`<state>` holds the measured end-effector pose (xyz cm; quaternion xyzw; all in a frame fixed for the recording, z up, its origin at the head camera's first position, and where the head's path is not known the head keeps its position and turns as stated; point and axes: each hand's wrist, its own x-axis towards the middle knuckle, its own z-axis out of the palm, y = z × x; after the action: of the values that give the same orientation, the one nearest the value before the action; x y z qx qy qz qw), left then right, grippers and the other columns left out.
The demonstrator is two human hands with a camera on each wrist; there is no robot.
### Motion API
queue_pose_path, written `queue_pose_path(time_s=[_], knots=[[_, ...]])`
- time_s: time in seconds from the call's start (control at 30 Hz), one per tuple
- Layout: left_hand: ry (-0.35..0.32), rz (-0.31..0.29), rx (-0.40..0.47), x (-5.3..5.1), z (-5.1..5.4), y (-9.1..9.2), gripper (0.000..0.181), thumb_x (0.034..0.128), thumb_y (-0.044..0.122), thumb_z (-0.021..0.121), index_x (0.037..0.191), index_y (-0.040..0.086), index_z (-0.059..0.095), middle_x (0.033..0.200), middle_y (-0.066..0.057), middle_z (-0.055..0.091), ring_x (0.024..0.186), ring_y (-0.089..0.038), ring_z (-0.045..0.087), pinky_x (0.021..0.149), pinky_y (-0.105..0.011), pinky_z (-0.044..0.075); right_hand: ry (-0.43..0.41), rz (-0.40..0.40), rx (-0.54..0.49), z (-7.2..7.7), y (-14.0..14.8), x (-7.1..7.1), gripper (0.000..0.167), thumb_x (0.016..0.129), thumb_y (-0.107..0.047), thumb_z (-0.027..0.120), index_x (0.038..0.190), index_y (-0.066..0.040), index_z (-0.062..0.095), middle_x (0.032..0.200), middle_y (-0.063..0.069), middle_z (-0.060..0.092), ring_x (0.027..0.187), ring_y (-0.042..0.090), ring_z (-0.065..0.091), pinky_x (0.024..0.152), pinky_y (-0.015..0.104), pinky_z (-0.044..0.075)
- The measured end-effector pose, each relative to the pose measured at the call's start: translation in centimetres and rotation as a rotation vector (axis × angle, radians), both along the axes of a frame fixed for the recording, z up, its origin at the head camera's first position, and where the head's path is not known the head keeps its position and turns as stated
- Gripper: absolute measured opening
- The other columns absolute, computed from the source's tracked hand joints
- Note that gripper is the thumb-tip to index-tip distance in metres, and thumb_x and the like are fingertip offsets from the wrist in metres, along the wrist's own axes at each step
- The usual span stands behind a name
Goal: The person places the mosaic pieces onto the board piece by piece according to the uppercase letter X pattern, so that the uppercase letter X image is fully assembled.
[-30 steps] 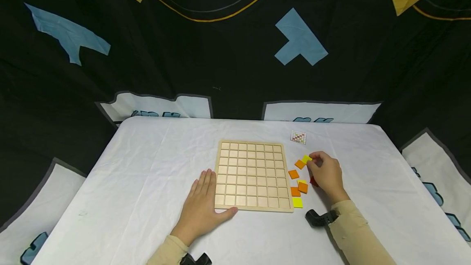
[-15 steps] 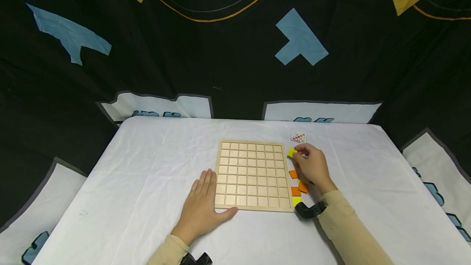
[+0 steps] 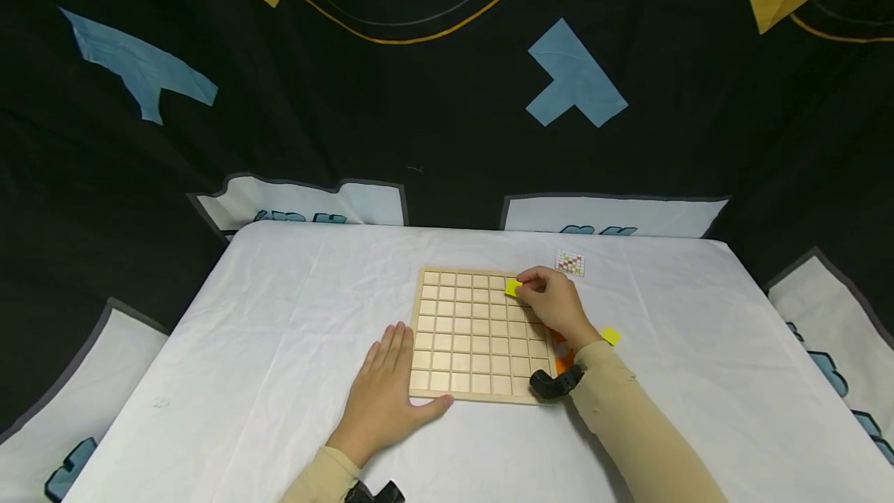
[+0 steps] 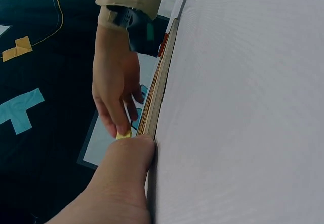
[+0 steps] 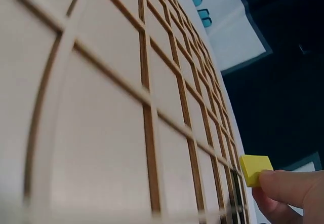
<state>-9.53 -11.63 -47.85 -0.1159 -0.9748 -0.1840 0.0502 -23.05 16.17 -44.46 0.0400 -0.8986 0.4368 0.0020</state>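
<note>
A light wooden board (image 3: 461, 332) divided into square cells lies on the white table. My right hand (image 3: 555, 307) pinches a yellow square tile (image 3: 514, 287) between thumb and fingertips, over the board's far right part. In the right wrist view that tile (image 5: 255, 169) stands tilted at the fingertips, apart from the nearest grid lines. My left hand (image 3: 380, 383) rests flat along the board's left edge, its thumb at the near left corner. The left wrist view shows the left thumb (image 4: 124, 165) at the board's side (image 4: 162, 82).
Orange tiles (image 3: 564, 365) sit right of the board, mostly hidden by the right hand and wrist. Another yellow tile (image 3: 611, 335) is beyond the right sleeve. A small card with a coloured grid pattern (image 3: 570, 263) lies behind the right hand. A dark curtain hangs behind the table.
My right hand has picked up a yellow tile from the loose tiles and carried it left, over the board. The left hand has stayed in place.
</note>
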Motion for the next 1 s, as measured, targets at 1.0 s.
queue_pose_path(time_s=[1.0], knots=[[0.017,0.004,-0.012,0.1,0.1,0.0,0.118,0.0773,0.078,0.060,0.155,-0.003,0.023,0.164,-0.017,0.023,0.154,-0.030,0.019,0.125,-0.047,0.019,0.009,0.168,-0.049,-0.7,-8.4,-1.4,0.013,0.090,-0.017,0.073,0.103,-0.015,0.074,0.093,0.001,0.071,0.088,0.015,0.065,0.086,0.034,0.053]])
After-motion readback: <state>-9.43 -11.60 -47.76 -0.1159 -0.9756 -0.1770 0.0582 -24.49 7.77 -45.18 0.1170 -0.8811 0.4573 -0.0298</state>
